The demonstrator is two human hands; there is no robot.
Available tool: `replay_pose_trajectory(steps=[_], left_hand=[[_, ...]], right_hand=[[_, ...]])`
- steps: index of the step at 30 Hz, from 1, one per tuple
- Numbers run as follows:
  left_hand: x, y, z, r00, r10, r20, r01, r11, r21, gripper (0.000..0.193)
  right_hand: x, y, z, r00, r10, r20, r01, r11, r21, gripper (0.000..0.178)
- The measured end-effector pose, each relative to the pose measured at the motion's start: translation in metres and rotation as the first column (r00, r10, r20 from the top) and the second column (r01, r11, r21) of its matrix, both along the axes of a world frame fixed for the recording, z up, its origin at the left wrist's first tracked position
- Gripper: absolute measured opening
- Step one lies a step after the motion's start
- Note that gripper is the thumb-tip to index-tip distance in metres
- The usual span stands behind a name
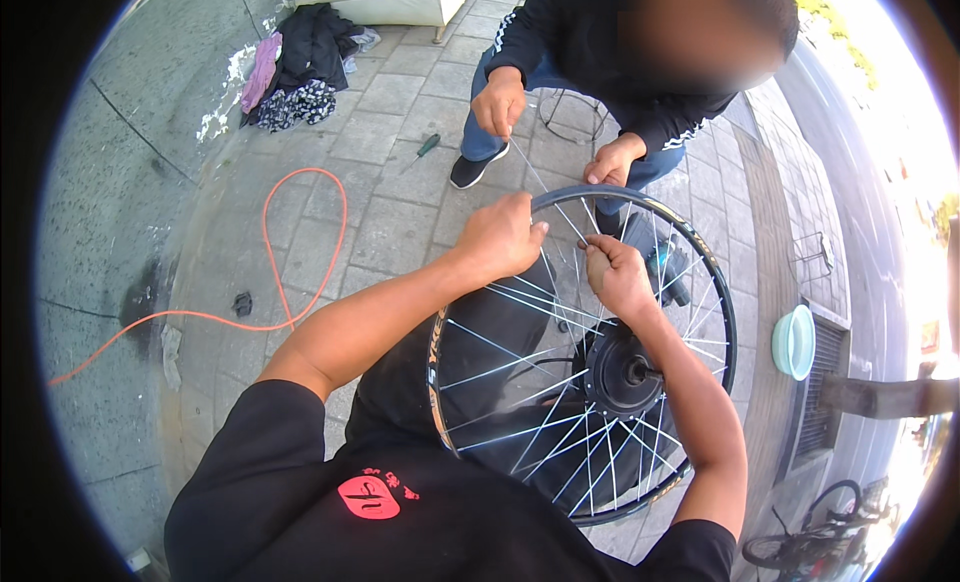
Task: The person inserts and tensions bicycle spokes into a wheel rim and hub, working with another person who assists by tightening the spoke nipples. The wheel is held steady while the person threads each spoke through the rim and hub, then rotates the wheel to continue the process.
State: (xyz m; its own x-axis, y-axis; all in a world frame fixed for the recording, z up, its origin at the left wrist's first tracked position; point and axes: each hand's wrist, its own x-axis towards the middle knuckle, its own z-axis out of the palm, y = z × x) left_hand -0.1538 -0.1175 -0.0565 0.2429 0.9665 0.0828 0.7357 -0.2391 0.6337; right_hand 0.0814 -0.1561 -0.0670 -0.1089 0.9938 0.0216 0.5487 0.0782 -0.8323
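Observation:
A spoked bicycle wheel with a black rim [728, 312] and a thick black motor hub [622, 377] leans across my lap. My left hand [503, 239] is closed around the rim at its far left part, with the thumb on the inner side. Inside the wheel, my right hand [615, 275] is closed with its fingertips pinched at a thin spoke [572, 220]; its forearm passes over the hub's right side. Facing me, another person leans in. That person's one hand [499, 104] holds a thin metal spoke slanting down to the rim, and the other hand [615, 162] is beside the rim.
A green-handled screwdriver [428, 145] and an orange hose [345, 197] lie on the paving. Dark clothes [305, 52] are heaped by the wall. Beyond the wheel lies a teal and black tool [668, 267]. A pale green basin [794, 343] stands right, near a parked bicycle [810, 542].

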Motion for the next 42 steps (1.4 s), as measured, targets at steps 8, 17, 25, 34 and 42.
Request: replay_pose_trajectory(steps=[8,17,25,34,42], left_hand=[[0.001,-0.001,0.001,1.0,0.007,0.01,-0.007,1.0,-0.027,0.039],[0.002,0.001,-0.002,1.0,0.001,0.013,-0.001,1.0,-0.017,0.039],[0.004,0.001,-0.003,1.0,-0.005,0.015,0.005,1.0,-0.023,0.04],[0.003,0.002,-0.005,1.0,-0.006,-0.005,0.006,1.0,-0.017,0.042],[0.004,0.002,-0.003,1.0,-0.018,-0.011,0.017,1.0,-0.026,0.04]], right_hand=[[0.001,0.0,-0.005,0.999,-0.008,-0.034,0.007,1.0,-0.028,0.024],[0.0,-0.002,0.001,0.999,-0.014,-0.041,0.012,0.998,-0.057,0.025],[0.003,-0.001,-0.003,0.999,-0.029,-0.019,0.027,0.997,-0.067,0.027],[0.001,-0.001,0.003,0.999,-0.04,-0.005,0.039,0.993,-0.111,0.029],[0.003,-0.002,0.003,0.999,-0.03,0.021,0.031,0.997,-0.067,0.029]])
